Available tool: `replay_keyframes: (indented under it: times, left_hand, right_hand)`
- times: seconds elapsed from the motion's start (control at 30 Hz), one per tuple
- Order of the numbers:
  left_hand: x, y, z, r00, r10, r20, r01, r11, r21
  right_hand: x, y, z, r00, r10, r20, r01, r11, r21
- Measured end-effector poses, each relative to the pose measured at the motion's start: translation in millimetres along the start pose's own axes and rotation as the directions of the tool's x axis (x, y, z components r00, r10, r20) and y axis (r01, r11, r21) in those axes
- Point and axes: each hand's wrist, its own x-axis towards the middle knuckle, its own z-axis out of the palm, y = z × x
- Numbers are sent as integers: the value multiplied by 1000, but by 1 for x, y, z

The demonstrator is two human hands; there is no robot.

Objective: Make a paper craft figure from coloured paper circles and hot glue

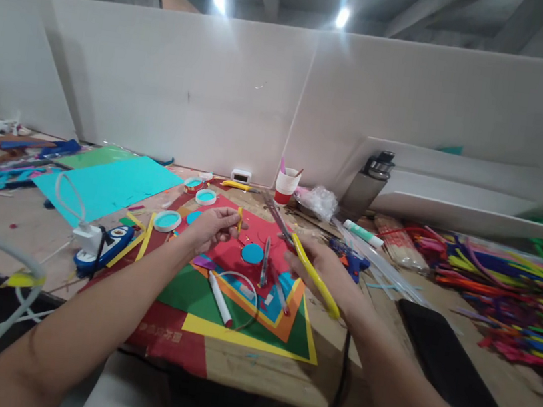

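My left hand (pixel 217 228) pinches a small yellow strip (pixel 239 220), perhaps paper, above the red sheet. My right hand (pixel 311 263) is closed on a pair of scissors with yellow handles (pixel 314 277); the metal blades point away and up to the left. Between and below the hands lie a blue disc (pixel 253 253) and a clear pen (pixel 266 263) on the red paper (pixel 224 254). Closer to me, a white marker with a red end (pixel 220 300) rests on stacked coloured sheets, with a green sheet (pixel 183 292) among them.
Round white-rimmed pieces (pixel 167 220) and a turquoise sheet (pixel 112 188) lie at left, near a blue power strip (pixel 106 251). Behind stand a paper cup (pixel 286 187) and a dark bottle (pixel 365 186). At right are a black phone-like slab (pixel 455 371) and colourful pipe cleaners (pixel 516 292).
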Motion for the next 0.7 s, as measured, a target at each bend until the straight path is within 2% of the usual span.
replay_keyframes:
  times: [0.1, 0.2, 0.4, 0.7]
  left_hand:
    - [-1, 3, 0, 1000, 6, 21, -6, 1000, 13]
    - [-2, 4, -1, 999, 11, 51, -12, 999, 31]
    - [-3, 5, -1, 995, -3, 100, -3, 998, 65]
    - [-3, 5, 0, 994, 0, 107, -5, 999, 45]
  right_hand:
    - [-7, -9, -2, 969, 141, 203, -178, 968, 177]
    - [-11, -10, -2, 927, 175, 332, -283, 908, 309]
    - [-12, -7, -1, 895, 197, 400, -338, 885, 321]
    - [-12, -3, -1, 897, 205, 393, -327, 904, 275]
